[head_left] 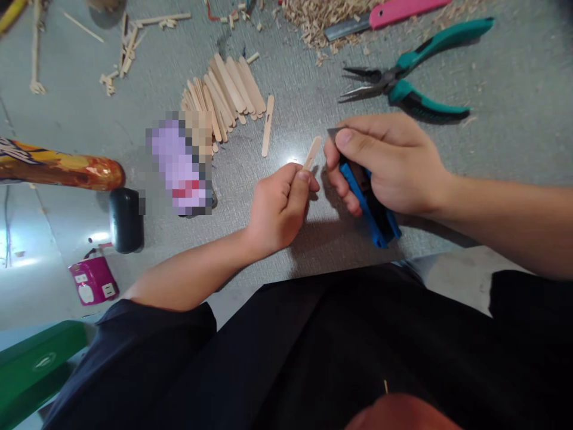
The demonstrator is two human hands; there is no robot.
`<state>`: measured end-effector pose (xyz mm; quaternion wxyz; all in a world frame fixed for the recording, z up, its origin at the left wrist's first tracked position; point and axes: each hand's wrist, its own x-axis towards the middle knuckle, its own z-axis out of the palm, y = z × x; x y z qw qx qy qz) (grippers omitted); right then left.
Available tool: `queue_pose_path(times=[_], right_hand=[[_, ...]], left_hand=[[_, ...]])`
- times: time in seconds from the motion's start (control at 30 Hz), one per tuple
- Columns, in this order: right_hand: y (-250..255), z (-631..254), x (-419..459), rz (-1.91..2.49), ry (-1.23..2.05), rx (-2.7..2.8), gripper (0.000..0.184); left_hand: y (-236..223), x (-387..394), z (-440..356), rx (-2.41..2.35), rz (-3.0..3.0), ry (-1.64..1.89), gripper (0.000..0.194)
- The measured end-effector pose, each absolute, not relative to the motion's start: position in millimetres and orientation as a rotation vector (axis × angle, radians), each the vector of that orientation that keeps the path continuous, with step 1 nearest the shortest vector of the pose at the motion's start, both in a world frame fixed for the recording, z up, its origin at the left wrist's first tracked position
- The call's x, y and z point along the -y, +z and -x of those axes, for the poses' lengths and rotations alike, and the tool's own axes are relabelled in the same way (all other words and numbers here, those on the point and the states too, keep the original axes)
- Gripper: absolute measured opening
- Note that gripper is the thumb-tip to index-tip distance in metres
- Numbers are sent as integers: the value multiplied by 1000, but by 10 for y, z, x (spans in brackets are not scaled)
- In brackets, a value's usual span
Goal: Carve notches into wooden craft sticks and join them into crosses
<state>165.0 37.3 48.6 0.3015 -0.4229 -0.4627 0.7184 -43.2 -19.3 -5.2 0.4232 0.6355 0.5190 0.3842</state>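
Observation:
Between the thumb and fingers of my left hand (282, 206) is a wooden craft stick (313, 150), its rounded end pointing up and right, with a small slot or mark near my fingertips. My right hand (389, 158) is closed around a blue utility knife (364, 200). The grey blade tip (332, 132) sticks out by my right thumb, a short gap from the stick. Another craft stick (267, 126) with a dark slot lies alone above my left hand. Beside it is a pile of craft sticks (226, 95).
Green-handled long-nose pliers (409, 74) lie beyond my right hand. Behind them are a pink-handled knife (389, 15) and wood shavings (308, 21). A blurred purple object (176, 161), dark case (126, 220), orange bottle (62, 167) and magenta plug adapter (94, 280) sit at left.

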Motion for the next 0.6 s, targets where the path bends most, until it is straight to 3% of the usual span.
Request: queue_pose_path(times=[0.6], right_hand=[[399, -1682, -372, 1119, 2049, 1456, 45]], left_hand=[[11, 187, 457, -1450, -1804, 891, 56]])
